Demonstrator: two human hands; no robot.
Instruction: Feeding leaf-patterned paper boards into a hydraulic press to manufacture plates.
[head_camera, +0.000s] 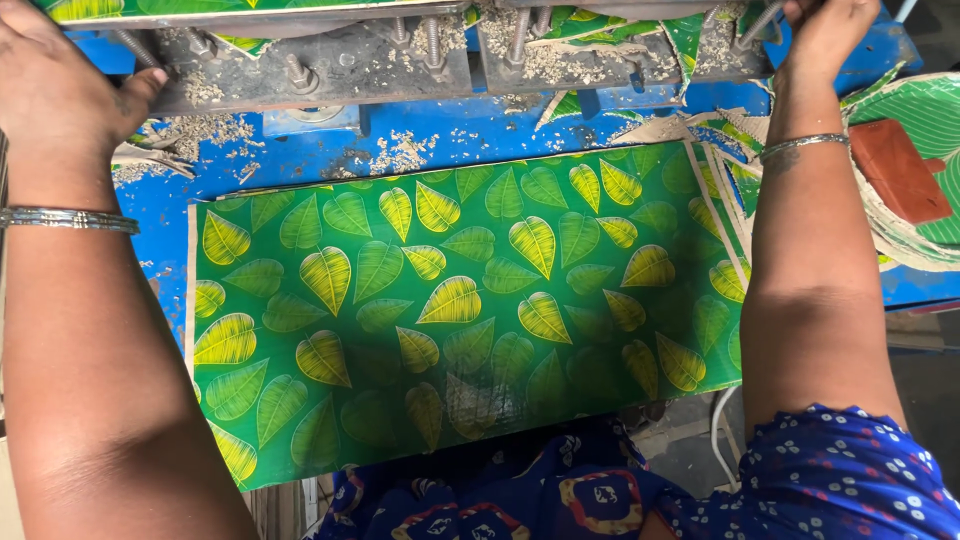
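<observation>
The glossy green leaf-printed paper sheet (465, 310) lay lengthwise across the blue desk (320, 150), between both arms, below the left hand (60, 85) and right hand (828, 30), each grip closed on the grey metal press (330, 65).

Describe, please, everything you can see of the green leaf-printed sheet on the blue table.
The leaf-printed sheet is a large rectangle, apparently glossy paper-faced board, dark green with rows of yellow and light-green leaves. It lies flat on the blue table, long side across the view, slightly skewed, its near edge overhanging toward the person's lap. Its far edge lies near the dusty metal press. Neither hand touches it; both forearms pass over its ends.
</observation>
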